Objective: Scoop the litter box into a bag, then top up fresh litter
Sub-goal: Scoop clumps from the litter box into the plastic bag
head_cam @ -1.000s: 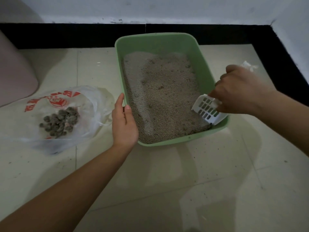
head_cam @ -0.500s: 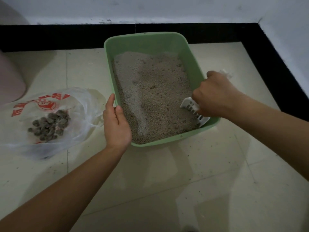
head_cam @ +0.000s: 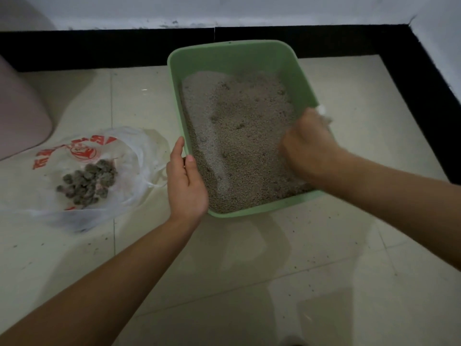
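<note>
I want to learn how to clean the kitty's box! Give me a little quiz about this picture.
1. True or false: the left hand touches the litter box.
2. Where is the pile of dark clumps? A) in the plastic bag B) on the bare floor C) on the wall
3. Fill in: the right hand, gripping a white scoop, is by the box's ____ wall.
Key: 1 true; 2 A; 3 right.
</note>
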`<state>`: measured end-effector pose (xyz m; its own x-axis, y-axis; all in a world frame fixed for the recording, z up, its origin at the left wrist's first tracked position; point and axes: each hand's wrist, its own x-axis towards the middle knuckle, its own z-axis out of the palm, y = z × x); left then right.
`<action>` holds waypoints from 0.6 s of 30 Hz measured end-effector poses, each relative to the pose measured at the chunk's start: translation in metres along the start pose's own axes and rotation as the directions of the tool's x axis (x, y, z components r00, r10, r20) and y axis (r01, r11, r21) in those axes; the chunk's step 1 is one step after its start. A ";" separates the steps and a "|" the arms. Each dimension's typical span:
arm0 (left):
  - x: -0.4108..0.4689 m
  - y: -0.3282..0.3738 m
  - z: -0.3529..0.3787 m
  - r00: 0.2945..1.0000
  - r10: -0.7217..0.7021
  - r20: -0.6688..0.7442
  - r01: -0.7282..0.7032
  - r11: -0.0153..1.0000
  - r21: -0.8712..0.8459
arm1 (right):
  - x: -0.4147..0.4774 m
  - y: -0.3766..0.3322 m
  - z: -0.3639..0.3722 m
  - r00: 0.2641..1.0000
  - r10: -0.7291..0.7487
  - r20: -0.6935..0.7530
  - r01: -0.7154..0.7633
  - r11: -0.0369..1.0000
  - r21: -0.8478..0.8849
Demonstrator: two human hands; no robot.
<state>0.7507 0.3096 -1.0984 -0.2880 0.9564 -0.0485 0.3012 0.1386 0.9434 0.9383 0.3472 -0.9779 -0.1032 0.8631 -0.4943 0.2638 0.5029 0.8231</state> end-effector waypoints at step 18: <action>-0.002 0.000 0.008 0.998 -0.009 -0.061 0.008 1.000 -0.022 | 0.028 0.043 0.117 0.981 0.063 -0.184 0.083 0.723 0.686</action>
<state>0.7582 0.3100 -1.1013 -0.3455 0.9377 -0.0370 0.2786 0.1402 0.9501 1.0589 0.3873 -0.9892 -0.2616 0.8864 -0.3818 0.8401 0.4039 0.3622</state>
